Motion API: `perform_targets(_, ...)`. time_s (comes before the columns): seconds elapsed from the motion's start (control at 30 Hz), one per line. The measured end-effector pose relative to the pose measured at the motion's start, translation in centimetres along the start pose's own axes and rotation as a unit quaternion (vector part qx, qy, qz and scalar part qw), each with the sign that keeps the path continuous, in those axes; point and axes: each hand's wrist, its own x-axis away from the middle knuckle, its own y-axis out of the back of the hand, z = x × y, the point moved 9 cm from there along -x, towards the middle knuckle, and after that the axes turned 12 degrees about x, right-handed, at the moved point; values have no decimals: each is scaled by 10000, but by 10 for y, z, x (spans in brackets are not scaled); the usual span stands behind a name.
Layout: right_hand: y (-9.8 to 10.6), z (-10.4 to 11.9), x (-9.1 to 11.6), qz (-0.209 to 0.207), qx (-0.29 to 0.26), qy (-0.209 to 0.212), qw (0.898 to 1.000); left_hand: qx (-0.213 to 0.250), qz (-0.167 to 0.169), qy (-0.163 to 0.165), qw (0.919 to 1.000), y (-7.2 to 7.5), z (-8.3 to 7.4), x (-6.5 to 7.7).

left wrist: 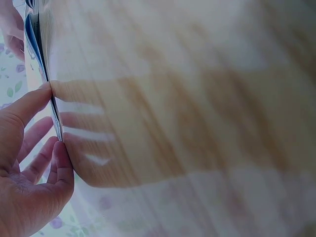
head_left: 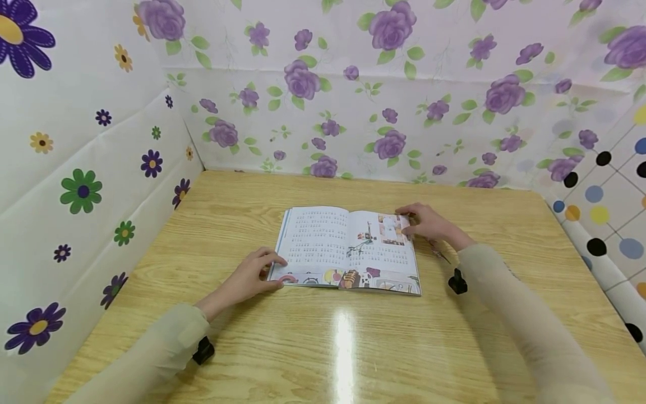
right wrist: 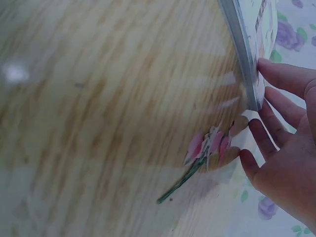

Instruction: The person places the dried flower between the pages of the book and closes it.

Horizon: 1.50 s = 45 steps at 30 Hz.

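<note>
An open picture book (head_left: 317,235) lies on the wooden table, printed text and coloured drawings on both pages. My left hand (head_left: 252,275) holds its lower left corner, fingers over the left page's margin and thumb at the bottom edge. Up close in the left wrist view, the fingertips (left wrist: 58,148) meet the thin edge of the book (left wrist: 37,44). At the upper right corner, my right hand (head_left: 428,221) holds the right page's outer edge. Its thumb (right wrist: 284,76) lies against the page in the right wrist view, with the other fingers spread around the corner, some reaching down to the tabletop.
Beside the right hand, a pink flower with a green stem (right wrist: 200,153) shows on the glossy wooden table (head_left: 282,342). Flower-patterned sheets (head_left: 323,90) stand along the back and left, and a dotted sheet (head_left: 613,224) borders the right. Each wrist carries a small black device (head_left: 204,351).
</note>
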Motion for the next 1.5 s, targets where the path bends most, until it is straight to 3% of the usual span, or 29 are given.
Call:
perform_targets(0.23,-2,-4,2,150,-166,-246,9994,10,-45,-66,10000,1,-1,-1)
perform_targets(0.77,-2,-9,2,-99,-75,-216,9997,-33,-11,-88,10000,0,0,-1)
perform_targets(1.1,2,1,2,-133,116,-275,9995,-47,-23,-140,9999,1,-1,-1)
perform_targets(1.5,2,7,3,173,197,-331,9991,-56,5,-139,9999,1,-2,-1)
